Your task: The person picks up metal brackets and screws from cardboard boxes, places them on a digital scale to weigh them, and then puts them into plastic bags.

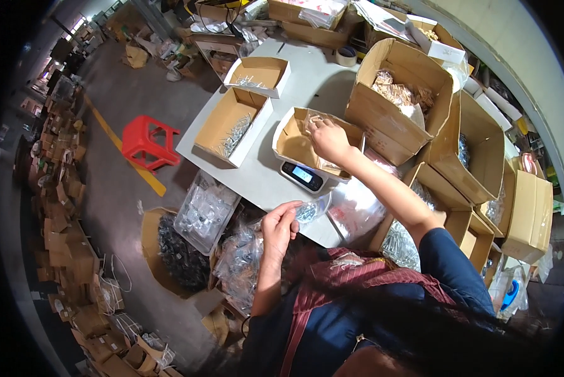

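Note:
My left hand [278,227] is closed in a pinch on a small clear plastic bag [306,213] with bluish-silver hardware inside, held just off the table's near edge. My right hand [328,138] reaches into an open white-edged cardboard tray [286,149], its fingers curled down near small clear packets. What those fingers grip is hard to make out. Under the tray's near side sits a digital scale [303,176] with a lit display. Two more trays stand to the left: one tray [205,134] holds long silver screws [236,134], the other tray [282,78] holds a few screws [250,82].
Large cardboard boxes [382,129] with bagged parts crowd the right side of the grey table [260,166]. A tape roll [345,56] lies at the back. A red stool [145,141] stands on the floor at left, beyond a clear bin [205,210] and a box of dark bags [180,254].

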Tool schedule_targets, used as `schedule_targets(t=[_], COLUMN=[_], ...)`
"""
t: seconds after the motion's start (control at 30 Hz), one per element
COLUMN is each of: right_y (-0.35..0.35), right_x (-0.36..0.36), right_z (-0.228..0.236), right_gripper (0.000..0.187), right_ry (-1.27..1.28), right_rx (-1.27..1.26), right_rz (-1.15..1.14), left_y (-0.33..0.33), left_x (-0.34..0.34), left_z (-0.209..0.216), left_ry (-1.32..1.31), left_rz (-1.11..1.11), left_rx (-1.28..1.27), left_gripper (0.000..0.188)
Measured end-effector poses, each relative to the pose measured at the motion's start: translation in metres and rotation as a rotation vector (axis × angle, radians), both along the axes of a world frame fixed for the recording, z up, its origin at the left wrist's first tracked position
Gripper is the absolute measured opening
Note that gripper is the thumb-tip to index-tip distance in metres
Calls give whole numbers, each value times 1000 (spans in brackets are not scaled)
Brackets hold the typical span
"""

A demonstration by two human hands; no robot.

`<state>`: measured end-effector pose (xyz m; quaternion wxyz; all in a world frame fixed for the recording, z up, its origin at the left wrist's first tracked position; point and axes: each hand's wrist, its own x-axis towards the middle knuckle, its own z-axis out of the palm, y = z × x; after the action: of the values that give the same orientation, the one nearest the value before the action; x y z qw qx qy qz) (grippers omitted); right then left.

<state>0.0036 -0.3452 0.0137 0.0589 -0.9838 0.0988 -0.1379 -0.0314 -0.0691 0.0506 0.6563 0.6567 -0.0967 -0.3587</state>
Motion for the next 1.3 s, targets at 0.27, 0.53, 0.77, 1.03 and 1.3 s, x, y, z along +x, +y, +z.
schedule_targets(t=[0.27, 0.53, 0.77, 1.03, 1.3], right_y=[22, -4, 11, 34, 85], right_x=[20, -10, -59, -79, -97], right_z=[-65, 11, 34, 54, 49], right_gripper=[19, 17, 22, 18, 17], right_ry=[-31, -100, 4, 64, -333], right_rx=[-812, 1383, 1648, 1049, 368], right_rz=[5, 64, 187, 425, 524], left_y=[-2, 1, -4, 1, -3], left_x=[1, 11, 19, 25, 8], left_z=[-6, -11, -12, -16, -4], left_ry=[24, -69, -56, -39, -91], left_rz=[41, 71, 60, 45, 29], left_rx=[-21, 25, 43, 48, 91], left_gripper=[25, 26, 29, 27, 28])
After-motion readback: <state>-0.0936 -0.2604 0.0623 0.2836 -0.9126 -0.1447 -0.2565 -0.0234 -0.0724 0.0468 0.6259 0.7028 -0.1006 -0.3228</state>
